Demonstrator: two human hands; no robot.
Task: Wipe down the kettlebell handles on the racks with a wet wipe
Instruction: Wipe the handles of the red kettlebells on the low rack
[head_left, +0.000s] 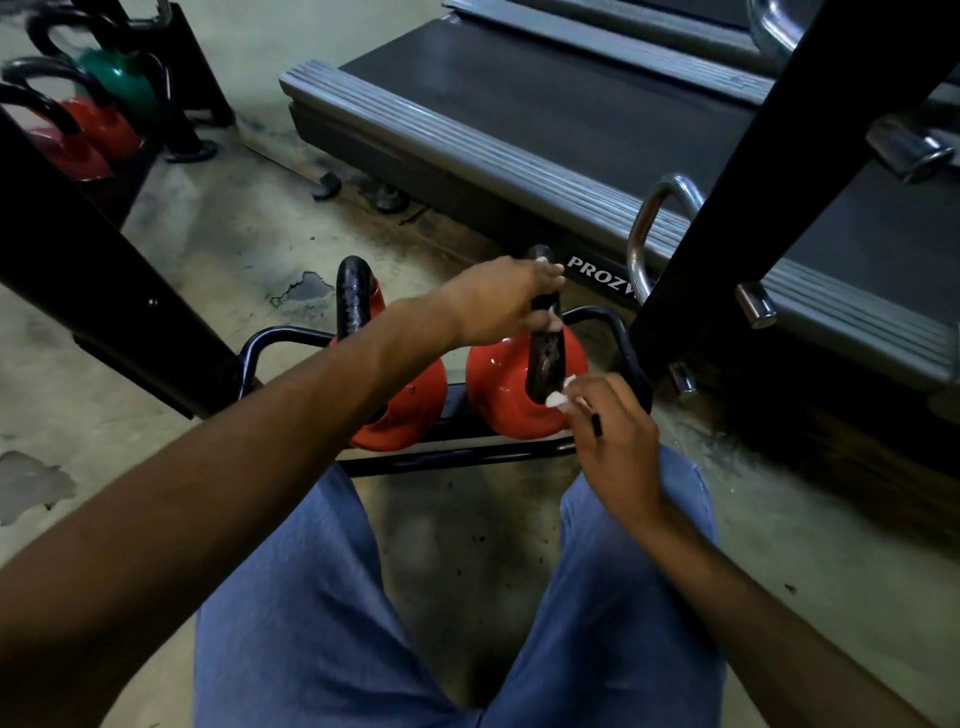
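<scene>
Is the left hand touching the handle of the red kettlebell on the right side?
Touching. The head view shows the left hand with fingers curled round the upper part of the black handle.

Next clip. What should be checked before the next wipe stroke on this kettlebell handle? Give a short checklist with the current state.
1. Steadying: left hand grips the handle top: ok.
2. Wipe held: right hand pinches the wet wipe: ok.
3. Contact: wet wipe touches the handle's lower end: ok.
4. Seating: red kettlebell sits on the rack: ok.
5. Far side of the handle wiped: cannot tell.
</scene>
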